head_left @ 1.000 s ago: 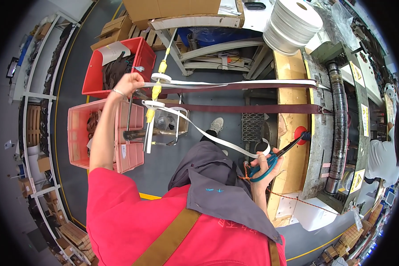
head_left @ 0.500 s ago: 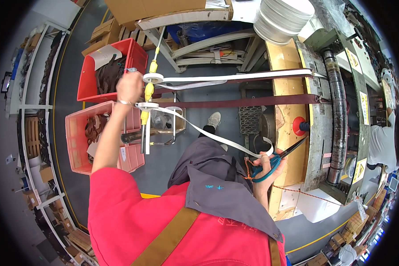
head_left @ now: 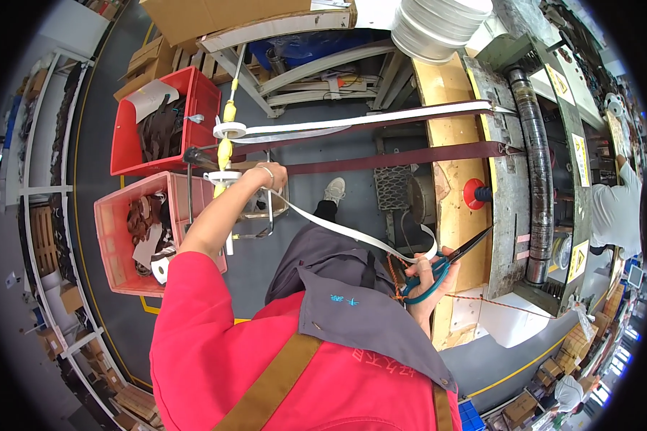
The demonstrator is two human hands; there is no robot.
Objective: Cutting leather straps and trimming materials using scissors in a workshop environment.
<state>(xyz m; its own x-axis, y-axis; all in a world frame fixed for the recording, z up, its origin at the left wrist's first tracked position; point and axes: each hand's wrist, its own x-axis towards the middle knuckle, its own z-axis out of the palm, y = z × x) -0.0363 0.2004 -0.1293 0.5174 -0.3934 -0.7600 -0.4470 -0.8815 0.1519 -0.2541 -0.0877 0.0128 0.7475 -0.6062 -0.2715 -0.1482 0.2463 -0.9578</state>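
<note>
In my right hand [head_left: 425, 279] are black-bladed scissors [head_left: 433, 280] with teal handles, their blades pointing up and right. The free end of a white strap [head_left: 352, 226] curls at this hand's fingertips. That strap sags leftward to a white roll [head_left: 224, 176] on an upright rod with yellow sleeves [head_left: 225, 151]. My left hand [head_left: 266, 175] is closed beside the roll, at the left part of a maroon strap [head_left: 395, 159]; what its fingers hold, if anything, is hidden. Farther off, a second white strap [head_left: 366, 118] runs from another roll [head_left: 229, 130] over maroon strap to the machine.
The machine's dark roller [head_left: 530, 172] stands at the right behind a wooden ledge [head_left: 449, 237] with a red button [head_left: 473, 194]. At the left are a red bin [head_left: 208, 108] and a pinkish bin [head_left: 108, 244] holding brown scraps. A person [head_left: 618, 205] in white is at far right.
My left hand has swung right and nearer, from beside the rod to the maroon strap. A white round piece now shows in the pinkish bin. My right hand still holds the scissors.
</note>
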